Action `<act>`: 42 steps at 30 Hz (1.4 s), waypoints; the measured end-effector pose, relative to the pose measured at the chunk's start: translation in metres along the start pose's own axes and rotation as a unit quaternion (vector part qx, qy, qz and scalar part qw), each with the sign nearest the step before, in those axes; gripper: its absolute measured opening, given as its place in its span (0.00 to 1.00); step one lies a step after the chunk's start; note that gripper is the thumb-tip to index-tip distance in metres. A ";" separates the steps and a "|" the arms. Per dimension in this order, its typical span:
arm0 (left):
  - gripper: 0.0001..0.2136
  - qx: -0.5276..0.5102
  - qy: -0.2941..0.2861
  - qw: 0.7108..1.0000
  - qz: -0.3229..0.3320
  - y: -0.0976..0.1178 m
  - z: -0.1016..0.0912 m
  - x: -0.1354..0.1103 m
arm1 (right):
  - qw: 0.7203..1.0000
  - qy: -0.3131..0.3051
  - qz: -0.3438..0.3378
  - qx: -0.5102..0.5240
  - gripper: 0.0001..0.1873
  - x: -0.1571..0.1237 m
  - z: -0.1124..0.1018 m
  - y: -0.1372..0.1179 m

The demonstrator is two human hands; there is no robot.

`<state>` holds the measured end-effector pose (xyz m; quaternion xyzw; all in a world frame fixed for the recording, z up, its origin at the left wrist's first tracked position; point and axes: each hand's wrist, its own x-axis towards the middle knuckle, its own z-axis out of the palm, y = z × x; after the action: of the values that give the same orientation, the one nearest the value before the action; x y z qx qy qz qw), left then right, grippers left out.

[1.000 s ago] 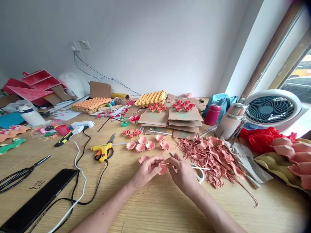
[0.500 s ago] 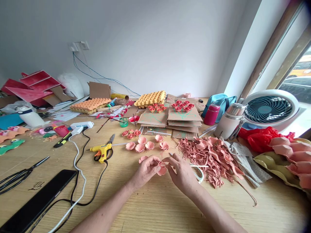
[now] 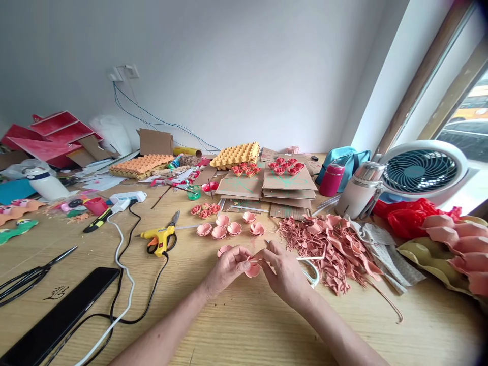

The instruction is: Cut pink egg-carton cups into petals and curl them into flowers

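Note:
Over the front middle of the table, my left hand pinches a thin pink egg-carton piece. The fingertips of my right hand close on that same piece from the right. Just below the fingers shows a pink egg-carton flower cup; whether it touches them I cannot tell. Another pink cup is partly hidden behind my left hand. White-handled scissors show beside and behind my right hand, and whether that hand holds them is unclear. Several pink flower cups stand beyond my hands.
Pink carton scraps are heaped at right, near a flask and a fan. A yellow glue gun, cables, black scissors and a dark tablet-like slab lie left. Red flowers top stacked cardboard.
My fingers have shifted slightly around the pink piece, which now shows as a thin strip between both hands. The things on the table stay where they were.

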<state>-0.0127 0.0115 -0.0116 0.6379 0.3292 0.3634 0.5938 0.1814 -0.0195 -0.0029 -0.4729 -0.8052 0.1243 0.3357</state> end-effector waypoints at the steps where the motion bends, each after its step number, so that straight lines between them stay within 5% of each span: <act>1: 0.15 -0.006 -0.003 1.000 -0.004 0.001 0.000 0.000 | 1.000 -0.001 0.000 0.002 0.10 0.000 0.000 0.000; 25: 0.19 -0.004 -0.019 0.999 -0.044 0.008 0.002 -0.001 | 1.000 -0.018 -0.014 0.016 0.11 -0.001 0.001 -0.001; 42: 0.19 0.030 -0.025 0.999 -0.004 0.001 0.001 0.000 | 0.999 -0.028 -0.010 -0.012 0.09 -0.001 0.001 0.001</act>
<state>-0.0121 0.0108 -0.0104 0.6631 0.3276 0.3344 0.5841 0.1817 -0.0203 -0.0044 -0.4651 -0.8205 0.1248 0.3082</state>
